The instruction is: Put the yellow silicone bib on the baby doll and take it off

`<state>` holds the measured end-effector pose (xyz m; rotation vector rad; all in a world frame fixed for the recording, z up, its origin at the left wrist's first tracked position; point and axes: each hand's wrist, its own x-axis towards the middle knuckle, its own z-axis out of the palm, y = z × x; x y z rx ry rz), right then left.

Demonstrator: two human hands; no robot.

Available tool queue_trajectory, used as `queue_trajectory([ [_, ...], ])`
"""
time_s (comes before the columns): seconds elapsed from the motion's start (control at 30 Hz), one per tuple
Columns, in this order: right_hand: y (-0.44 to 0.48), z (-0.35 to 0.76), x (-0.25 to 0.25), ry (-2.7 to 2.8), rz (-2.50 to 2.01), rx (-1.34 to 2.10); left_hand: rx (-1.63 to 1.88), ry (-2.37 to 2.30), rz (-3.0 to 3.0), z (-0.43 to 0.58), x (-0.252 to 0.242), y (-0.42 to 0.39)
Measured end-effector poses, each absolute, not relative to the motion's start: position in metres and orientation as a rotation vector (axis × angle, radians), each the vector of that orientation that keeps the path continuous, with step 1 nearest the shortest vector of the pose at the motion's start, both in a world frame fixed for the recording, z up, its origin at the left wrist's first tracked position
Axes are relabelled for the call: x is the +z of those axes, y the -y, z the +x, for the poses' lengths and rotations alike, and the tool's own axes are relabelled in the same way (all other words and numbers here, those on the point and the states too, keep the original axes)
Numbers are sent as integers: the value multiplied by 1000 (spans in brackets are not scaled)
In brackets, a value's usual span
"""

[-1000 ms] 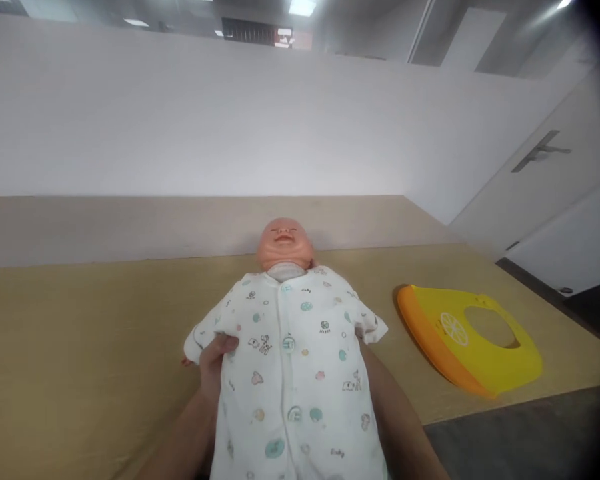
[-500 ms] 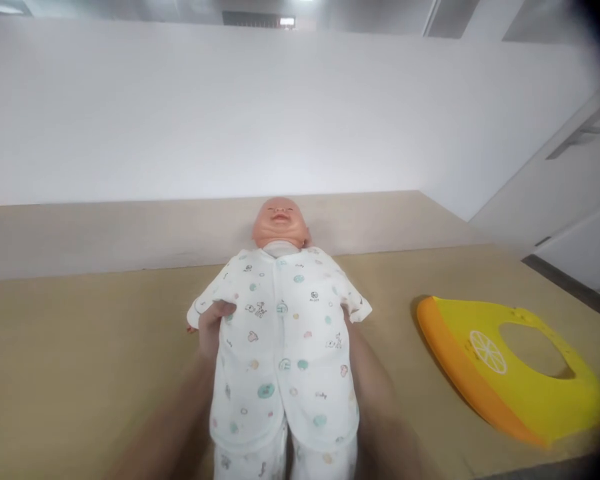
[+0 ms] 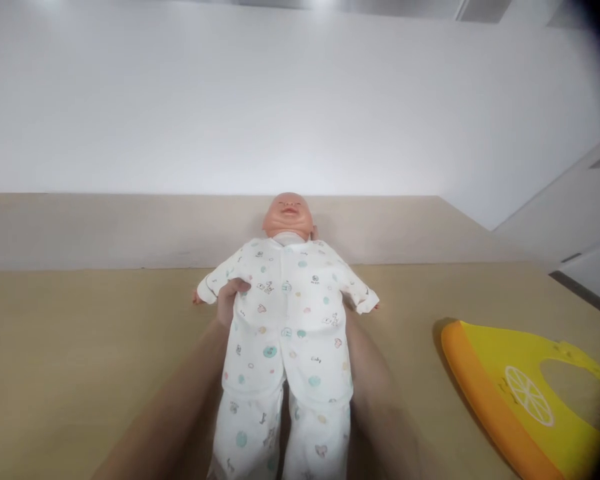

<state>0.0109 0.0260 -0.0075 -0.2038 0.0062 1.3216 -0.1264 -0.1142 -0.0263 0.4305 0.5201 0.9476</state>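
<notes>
Doll is reclining face-up over the tabletop; whether it is touching, I cannot tell. Your left hand is clamping its side below the arm, thumb in front. Your right hand is hiding behind it, its fingers impossible to judge. The suit is looking soft and probably slippery, so favour the torso. Right of it, a yellow bib is lying.

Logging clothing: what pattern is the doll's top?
White top with animals and coloured spots, clearest in the head view.
</notes>
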Motion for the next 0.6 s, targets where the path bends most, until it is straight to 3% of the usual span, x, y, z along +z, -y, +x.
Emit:
queue_trajectory([
  [0.6, -34, 12, -58, 167, -473, 1478, 924, -567, 315, -133, -58, 93],
])
